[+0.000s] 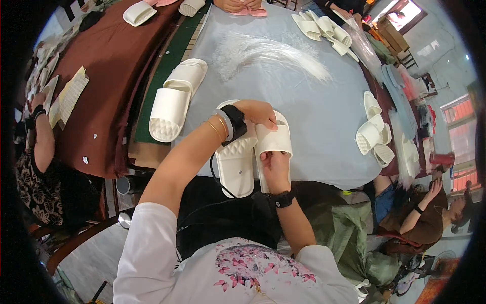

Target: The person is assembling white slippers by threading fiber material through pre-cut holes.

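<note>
A pair of white slide slippers lies at the table's near edge in front of me, one slipper on the left and the other slipper on the right. My left hand reaches across the left slipper and is closed on the far edge of the right slipper's strap, its fingertips partly hidden. At the strap's near opening, my right hand is closed with fingers curled against the same strap. What lies under the strap is hidden.
Another white slipper pair sits to the left. Clear plastic strands lie on the grey-covered table. More white slippers stand at the right edge. A co-worker's hands hold pink slippers at the far side; other people sit left and right.
</note>
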Tool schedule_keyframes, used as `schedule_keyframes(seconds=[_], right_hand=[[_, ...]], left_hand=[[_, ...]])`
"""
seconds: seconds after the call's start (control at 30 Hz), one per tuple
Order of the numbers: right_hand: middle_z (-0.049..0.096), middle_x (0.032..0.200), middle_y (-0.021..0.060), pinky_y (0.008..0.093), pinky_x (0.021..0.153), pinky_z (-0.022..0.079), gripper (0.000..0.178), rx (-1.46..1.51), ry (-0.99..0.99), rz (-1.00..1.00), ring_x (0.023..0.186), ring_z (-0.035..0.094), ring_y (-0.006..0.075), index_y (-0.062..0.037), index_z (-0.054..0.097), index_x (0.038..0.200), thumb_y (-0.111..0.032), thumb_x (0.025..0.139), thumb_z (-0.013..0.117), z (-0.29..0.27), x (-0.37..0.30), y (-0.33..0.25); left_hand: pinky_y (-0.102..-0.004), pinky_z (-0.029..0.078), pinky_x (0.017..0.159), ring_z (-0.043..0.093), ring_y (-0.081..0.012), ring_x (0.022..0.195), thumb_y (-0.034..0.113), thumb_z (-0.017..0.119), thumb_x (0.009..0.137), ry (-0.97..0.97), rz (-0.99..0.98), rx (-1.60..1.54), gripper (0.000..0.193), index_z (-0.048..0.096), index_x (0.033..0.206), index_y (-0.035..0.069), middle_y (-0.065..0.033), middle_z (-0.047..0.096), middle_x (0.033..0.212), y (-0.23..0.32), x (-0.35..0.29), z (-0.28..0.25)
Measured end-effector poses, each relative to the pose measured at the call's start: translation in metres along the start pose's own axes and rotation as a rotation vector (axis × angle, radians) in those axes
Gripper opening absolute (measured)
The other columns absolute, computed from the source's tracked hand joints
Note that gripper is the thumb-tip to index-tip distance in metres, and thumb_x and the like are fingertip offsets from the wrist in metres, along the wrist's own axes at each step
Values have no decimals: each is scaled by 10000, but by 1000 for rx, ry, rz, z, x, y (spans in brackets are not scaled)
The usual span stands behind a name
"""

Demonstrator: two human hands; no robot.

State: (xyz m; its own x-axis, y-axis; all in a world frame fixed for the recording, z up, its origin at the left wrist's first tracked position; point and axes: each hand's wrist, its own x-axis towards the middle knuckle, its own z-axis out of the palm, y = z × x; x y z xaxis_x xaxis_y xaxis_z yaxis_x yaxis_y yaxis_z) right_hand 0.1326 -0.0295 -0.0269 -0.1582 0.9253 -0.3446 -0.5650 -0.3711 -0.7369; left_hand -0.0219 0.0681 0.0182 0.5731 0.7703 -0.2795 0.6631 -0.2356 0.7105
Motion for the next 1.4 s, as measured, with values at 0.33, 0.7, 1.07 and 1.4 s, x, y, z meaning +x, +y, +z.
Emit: schedule_keyframes(seconds=[0.33,0.7,1.07,1.4], right_hand=[[585,957,71,264,726,460,232,-81,-130,52,841,573,153,1,507,1085,-76,870,470,-8,-31,-33],[610,982,110,274,814,441,255,-1034,-351,-452,919,578,137,29,557,1035,-165,873,524,28,38,-79],[555,789,8,224,668,419,167,-13,-288,-224,692,497,89,-14,552,973,-153,883,526,34,70,-42],[565,884,31,212,718,411,202,-379,-345,-416,785,510,76,15,578,993,-148,885,529,35,54,-39]], left_hand=[[-305,403,510,486,-167,523,253,677,712,265,-241,-420,259,671,833,24,-74,591,610,-4,-4,5],[-265,428,603,515,-125,641,258,638,795,801,107,-391,254,656,867,15,-69,595,761,40,-38,14],[-352,394,626,499,-249,669,288,338,945,839,-51,-387,317,449,894,-4,-121,511,712,16,-22,52],[-430,400,623,516,-421,763,179,407,901,876,-74,-262,202,441,902,-20,-256,539,797,15,-18,55]])
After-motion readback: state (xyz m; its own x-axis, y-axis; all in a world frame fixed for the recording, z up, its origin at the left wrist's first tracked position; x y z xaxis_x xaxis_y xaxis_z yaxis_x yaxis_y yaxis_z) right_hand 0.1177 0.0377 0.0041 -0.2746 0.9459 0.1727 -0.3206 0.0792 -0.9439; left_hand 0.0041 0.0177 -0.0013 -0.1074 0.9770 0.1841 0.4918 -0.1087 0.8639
